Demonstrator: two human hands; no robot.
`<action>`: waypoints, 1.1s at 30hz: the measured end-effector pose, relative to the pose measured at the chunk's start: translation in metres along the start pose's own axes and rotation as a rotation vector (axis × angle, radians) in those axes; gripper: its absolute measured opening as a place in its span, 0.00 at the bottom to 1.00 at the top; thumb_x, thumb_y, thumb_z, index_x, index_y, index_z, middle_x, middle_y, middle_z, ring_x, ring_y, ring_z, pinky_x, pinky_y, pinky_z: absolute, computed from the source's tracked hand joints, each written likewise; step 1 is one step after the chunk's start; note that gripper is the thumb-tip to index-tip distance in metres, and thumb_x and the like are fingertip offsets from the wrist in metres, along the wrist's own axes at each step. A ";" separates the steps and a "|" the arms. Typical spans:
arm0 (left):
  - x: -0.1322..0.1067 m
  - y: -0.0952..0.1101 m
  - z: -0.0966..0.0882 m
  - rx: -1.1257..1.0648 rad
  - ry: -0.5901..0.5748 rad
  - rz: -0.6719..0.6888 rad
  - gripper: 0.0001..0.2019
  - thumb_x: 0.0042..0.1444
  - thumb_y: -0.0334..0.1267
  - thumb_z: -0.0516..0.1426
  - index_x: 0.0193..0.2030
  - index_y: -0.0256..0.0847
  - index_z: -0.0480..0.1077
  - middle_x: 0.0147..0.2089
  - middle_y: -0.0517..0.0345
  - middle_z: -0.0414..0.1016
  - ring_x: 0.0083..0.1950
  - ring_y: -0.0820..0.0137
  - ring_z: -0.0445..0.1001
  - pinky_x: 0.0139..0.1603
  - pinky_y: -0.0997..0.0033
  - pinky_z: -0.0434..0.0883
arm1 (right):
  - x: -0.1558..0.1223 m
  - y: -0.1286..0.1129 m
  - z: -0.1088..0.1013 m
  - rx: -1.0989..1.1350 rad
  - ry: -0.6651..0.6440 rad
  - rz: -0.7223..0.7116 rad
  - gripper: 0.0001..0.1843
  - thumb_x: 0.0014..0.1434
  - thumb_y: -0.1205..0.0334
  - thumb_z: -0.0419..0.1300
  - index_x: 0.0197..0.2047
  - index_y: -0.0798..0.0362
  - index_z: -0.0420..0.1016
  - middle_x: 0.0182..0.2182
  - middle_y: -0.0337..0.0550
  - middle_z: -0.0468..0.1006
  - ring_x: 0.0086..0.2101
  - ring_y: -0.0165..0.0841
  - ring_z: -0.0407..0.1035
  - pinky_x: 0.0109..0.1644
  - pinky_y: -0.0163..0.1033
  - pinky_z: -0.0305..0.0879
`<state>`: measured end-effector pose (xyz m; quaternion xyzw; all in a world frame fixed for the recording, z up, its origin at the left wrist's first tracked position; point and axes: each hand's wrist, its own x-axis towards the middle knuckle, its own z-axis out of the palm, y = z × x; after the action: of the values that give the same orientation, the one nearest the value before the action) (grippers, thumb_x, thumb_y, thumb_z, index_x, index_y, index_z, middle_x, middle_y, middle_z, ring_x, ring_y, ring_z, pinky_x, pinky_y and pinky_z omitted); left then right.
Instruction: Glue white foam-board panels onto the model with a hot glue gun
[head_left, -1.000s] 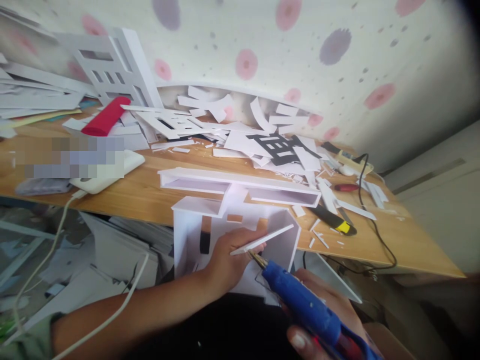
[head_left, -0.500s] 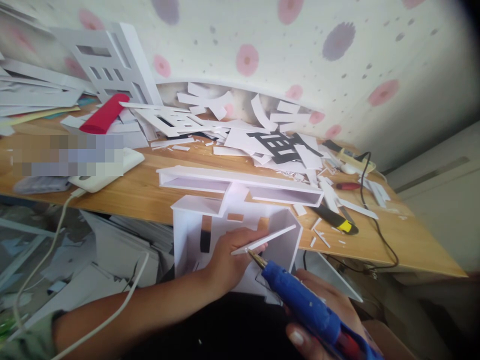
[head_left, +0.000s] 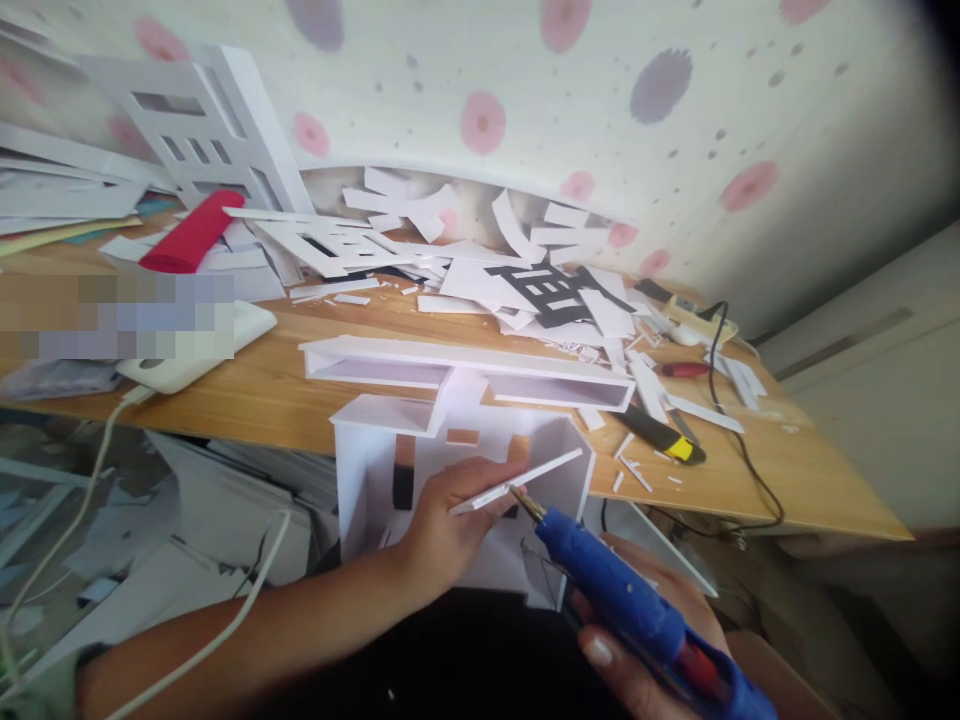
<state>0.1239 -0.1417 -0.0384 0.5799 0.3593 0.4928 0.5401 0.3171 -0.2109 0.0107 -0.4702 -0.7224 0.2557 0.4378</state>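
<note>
My left hand (head_left: 450, 520) pinches a thin white foam-board strip (head_left: 517, 481) and holds it slanted in front of a white foam-board model (head_left: 367, 470) that rests against the desk edge and my lap. My right hand (head_left: 645, 640) grips a blue hot glue gun (head_left: 622, 600). Its brass nozzle (head_left: 528, 502) touches the lower edge of the strip near its middle. The model's long top piece (head_left: 465, 362) lies on the wooden desk (head_left: 285, 390).
White foam-board offcuts, cut-out characters and a black cut-out (head_left: 551, 290) litter the desk's back. A red roll (head_left: 191, 232), a yellow-and-black utility knife (head_left: 660, 438), a red-handled tool (head_left: 686, 369), a white charger (head_left: 187, 355) and a black cable (head_left: 739, 440) lie about.
The glue gun's nozzle has slid a little to the right along the strip's edge. The view has shifted slightly; my left hand keeps its hold.
</note>
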 end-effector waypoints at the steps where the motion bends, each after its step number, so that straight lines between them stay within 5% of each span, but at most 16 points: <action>1: 0.000 0.002 0.000 0.003 0.004 -0.005 0.18 0.58 0.52 0.61 0.47 0.42 0.81 0.40 0.48 0.82 0.39 0.62 0.78 0.40 0.66 0.73 | 0.001 -0.003 -0.001 0.007 -0.020 -0.030 0.21 0.60 0.41 0.61 0.25 0.47 0.72 0.19 0.39 0.67 0.18 0.32 0.64 0.19 0.33 0.63; 7: 0.002 0.011 0.000 0.022 0.019 -0.003 0.13 0.58 0.49 0.62 0.40 0.43 0.82 0.35 0.52 0.82 0.37 0.64 0.78 0.40 0.68 0.72 | 0.003 -0.017 -0.005 -0.084 0.008 0.060 0.20 0.64 0.43 0.59 0.28 0.48 0.73 0.21 0.39 0.69 0.19 0.32 0.66 0.23 0.35 0.65; 20: 0.003 0.012 0.000 0.041 0.025 0.082 0.05 0.58 0.37 0.62 0.37 0.44 0.82 0.34 0.56 0.82 0.36 0.68 0.80 0.40 0.75 0.75 | 0.000 0.002 -0.006 -0.059 0.057 -0.082 0.17 0.64 0.47 0.59 0.28 0.48 0.71 0.19 0.37 0.66 0.17 0.30 0.62 0.20 0.34 0.57; 27: 0.000 0.008 -0.003 0.036 0.046 0.147 0.09 0.59 0.32 0.61 0.42 0.48 0.81 0.35 0.60 0.83 0.36 0.73 0.80 0.40 0.80 0.76 | -0.008 -0.005 -0.004 -0.231 0.125 0.107 0.28 0.66 0.38 0.53 0.23 0.50 0.70 0.20 0.40 0.70 0.21 0.32 0.67 0.25 0.34 0.65; 33: -0.001 0.012 -0.004 0.051 0.056 0.120 0.09 0.58 0.31 0.61 0.42 0.48 0.81 0.34 0.60 0.83 0.35 0.73 0.80 0.38 0.81 0.76 | -0.012 -0.008 -0.010 -0.227 0.169 0.155 0.23 0.64 0.40 0.57 0.28 0.49 0.76 0.22 0.40 0.72 0.21 0.34 0.69 0.27 0.36 0.70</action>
<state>0.1185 -0.1430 -0.0271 0.6000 0.3514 0.5310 0.4843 0.3238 -0.2252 0.0172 -0.5908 -0.6689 0.1650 0.4199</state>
